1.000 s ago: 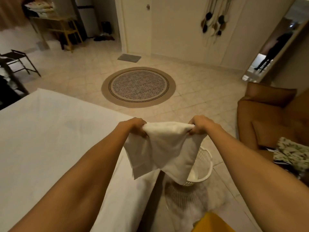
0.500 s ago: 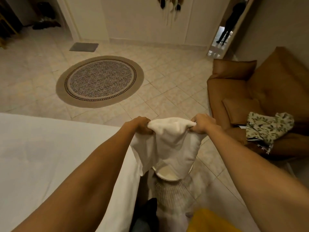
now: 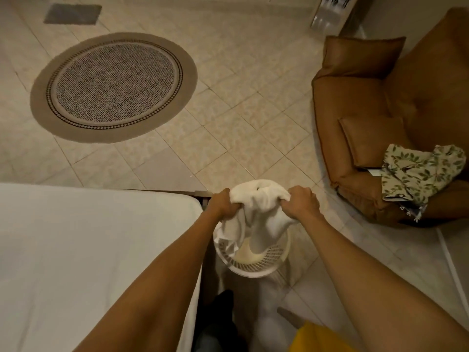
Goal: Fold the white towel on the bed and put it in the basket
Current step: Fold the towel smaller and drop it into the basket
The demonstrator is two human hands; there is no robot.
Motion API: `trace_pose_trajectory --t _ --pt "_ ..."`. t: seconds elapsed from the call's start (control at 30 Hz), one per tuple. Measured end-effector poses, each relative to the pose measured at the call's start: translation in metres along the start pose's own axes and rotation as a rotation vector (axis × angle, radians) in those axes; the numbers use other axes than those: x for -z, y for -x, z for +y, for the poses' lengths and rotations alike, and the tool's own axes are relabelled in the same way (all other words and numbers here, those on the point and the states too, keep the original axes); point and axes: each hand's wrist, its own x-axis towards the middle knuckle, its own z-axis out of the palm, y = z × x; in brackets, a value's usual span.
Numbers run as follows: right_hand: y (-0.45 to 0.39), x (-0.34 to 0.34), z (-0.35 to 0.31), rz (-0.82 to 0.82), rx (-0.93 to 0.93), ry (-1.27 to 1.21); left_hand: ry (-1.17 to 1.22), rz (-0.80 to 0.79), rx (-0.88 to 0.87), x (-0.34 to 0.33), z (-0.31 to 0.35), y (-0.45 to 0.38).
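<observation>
Towel [image 3: 256,214], white and bunched into a loose fold, hangs over the mouth of a white slatted basket [image 3: 256,269] standing on the tiled floor [image 3: 228,123] just beside the near right corner of the bed [image 3: 76,250]. At left, the bed's white sheet lies flat. The left hand [image 3: 224,204] grips one upper end of the cloth with its fingers curled round it; to its right, the right hand [image 3: 300,203] clutches the other end the same way, the two hands close together above the rim. The towel's lower end dips inside the basket, where a pale patch shows at the bottom; whether that is the basket's floor or something already lying in it cannot be told. By the look of it, the folding is done, roughly, and only the letting go is left. Far left, a round woven rug [image 3: 114,87] lies on the tiles; at right, a brown armchair [image 3: 380,102] holds a leaf-print cloth [image 3: 421,174].
</observation>
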Motion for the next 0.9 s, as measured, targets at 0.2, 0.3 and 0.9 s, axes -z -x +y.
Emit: trace_pose_trajectory --t 0.2,0.3,0.9 --pt "-0.022 -0.044 0.015 -0.068 -0.126 -0.199 0.336 0.058 0.141 -0.061 0.006 -0.024" --pt "-0.036 -0.071 0.023 -0.105 -0.164 -0.284 0.44 0.045 0.175 -0.09 0.001 -0.037" --pt "-0.135 -0.282 0.126 -0.154 -0.268 -0.418 0.445 0.023 0.184 -0.272 -0.087 -0.17"
